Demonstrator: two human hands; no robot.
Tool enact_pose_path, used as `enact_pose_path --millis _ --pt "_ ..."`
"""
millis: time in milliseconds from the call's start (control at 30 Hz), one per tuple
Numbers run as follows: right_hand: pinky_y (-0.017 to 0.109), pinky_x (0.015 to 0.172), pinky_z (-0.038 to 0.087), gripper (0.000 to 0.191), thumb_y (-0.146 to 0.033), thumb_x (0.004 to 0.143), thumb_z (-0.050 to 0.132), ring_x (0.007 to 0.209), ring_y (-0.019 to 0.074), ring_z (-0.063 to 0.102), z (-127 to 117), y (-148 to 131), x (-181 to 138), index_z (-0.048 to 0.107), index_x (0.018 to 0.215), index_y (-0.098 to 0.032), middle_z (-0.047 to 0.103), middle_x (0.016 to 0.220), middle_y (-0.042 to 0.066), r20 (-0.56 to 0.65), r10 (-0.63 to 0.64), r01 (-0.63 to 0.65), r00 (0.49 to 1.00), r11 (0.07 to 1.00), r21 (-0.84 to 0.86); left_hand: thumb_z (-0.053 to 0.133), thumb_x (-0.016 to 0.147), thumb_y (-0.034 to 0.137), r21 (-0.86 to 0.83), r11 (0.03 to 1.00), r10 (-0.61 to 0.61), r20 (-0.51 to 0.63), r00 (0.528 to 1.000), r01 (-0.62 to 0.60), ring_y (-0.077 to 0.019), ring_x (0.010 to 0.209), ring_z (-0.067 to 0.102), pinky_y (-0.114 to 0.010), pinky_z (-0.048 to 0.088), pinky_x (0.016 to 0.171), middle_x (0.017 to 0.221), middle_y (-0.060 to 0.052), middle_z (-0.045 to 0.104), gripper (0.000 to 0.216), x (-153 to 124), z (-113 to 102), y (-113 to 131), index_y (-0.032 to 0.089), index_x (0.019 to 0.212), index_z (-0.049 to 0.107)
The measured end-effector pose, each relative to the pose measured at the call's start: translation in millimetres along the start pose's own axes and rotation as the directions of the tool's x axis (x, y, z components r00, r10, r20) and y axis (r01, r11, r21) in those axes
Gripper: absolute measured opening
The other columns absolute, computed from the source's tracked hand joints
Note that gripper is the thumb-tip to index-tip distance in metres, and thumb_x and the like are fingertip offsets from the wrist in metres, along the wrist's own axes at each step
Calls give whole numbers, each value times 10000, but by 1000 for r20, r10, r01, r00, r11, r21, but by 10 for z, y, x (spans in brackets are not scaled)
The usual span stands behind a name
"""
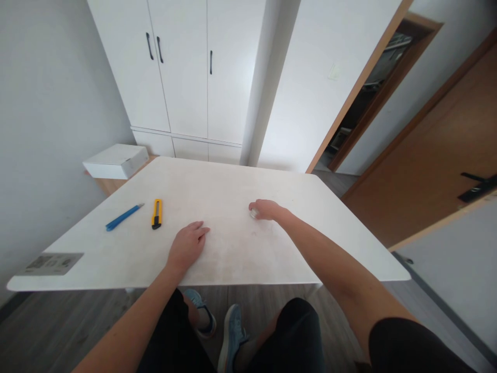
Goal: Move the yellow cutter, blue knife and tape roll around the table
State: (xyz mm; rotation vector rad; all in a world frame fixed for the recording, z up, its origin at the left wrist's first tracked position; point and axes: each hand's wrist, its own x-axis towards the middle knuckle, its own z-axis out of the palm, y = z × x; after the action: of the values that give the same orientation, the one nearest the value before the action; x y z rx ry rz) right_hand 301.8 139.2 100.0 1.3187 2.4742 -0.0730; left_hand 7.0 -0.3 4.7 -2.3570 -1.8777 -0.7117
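Note:
My left hand [188, 244] lies flat on the white table [217, 186], palm down and fingers stretched out, with nothing in it. Reaching further out, my right hand [266, 209] rests near the middle of the table with its fingers curled round a small pale object [253, 212] that I cannot make out. To the left of my left hand lie a yellow utility knife [156, 213] and a blue tool [123, 217], both out of my grip.
A printed label [51, 262] sits at the table's near left corner. A white box [116, 160] stands on a low surface behind the table's left end. White cupboards [182, 67] line the back wall; a wooden door [438, 155] stands open at right.

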Motion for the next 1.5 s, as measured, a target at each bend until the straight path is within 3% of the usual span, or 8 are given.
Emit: enact_pose_path --millis 100,233,400,800,1033,1167,1333,1500 --pt "289 679 440 468 -298 824 653 1006 263 644 97 459 -291 598 1289 -286 635 1231 88 6 173 -173 985 985 22 410 919 244 9 1000 13 -11 1000 -13 -252 1194 624 -404 463 1074 1290 -104 675 402 -1 25 -21 201 1123 754" --pt "284 643 423 472 -241 774 666 922 241 652 288 1182 -807 640 1244 -264 667 1178 82 60 460 -463 886 886 28 409 910 247 11 1000 15 -13 1000 -15 -264 1185 627 -417 472 1058 1278 -111 680 405 8 34 -28 195 1111 757" --pt "276 650 417 472 -268 767 677 870 210 639 464 1510 -1110 648 1238 -268 695 1094 55 76 514 -519 855 847 113 400 910 253 29 999 15 -9 1000 -15 -264 1177 631 -416 478 1048 1269 -110 685 411 18 20 -20 193 1103 758" --pt "309 687 460 528 -232 746 696 966 273 660 429 1136 -616 623 1268 -276 667 1205 90 125 446 -458 887 884 94 392 915 256 14 1000 5 -1 1000 -5 -252 1190 623 -401 465 1071 1289 -107 674 421 0 20 -28 193 1123 752" --pt "346 782 490 865 -294 704 791 1137 316 617 341 1120 -807 393 1468 -219 574 1366 170 138 509 -522 850 849 84 403 915 255 -2 1000 -6 4 1000 6 -264 1198 618 -421 463 1074 1301 -110 667 412 0 23 -16 196 1127 751" --pt "353 762 488 565 -235 791 702 1082 313 642 274 974 -911 524 1323 -178 633 1228 190 103 616 -623 781 781 44 411 920 235 6 1000 -18 9 1000 18 -260 1201 615 -430 459 1076 1287 -105 675 397 6 4 26 214 1121 752" --pt "326 808 463 261 -261 918 525 1068 255 629 -2 358 -567 651 1141 -209 681 1178 127 -84 431 -419 898 899 130 461 912 198 -17 998 -66 32 997 66 -253 1233 592 -433 440 1087 1300 -99 668 359 4 -21 91 236 1126 747" --pt "266 778 451 216 -258 917 528 924 202 666 -467 -885 148 708 1002 -174 741 1010 90 -112 121 -91 986 966 244 498 896 169 -87 992 -87 41 995 91 -259 1265 563 -441 422 1095 1338 -116 639 340 -6 -23 102 230 1127 740"
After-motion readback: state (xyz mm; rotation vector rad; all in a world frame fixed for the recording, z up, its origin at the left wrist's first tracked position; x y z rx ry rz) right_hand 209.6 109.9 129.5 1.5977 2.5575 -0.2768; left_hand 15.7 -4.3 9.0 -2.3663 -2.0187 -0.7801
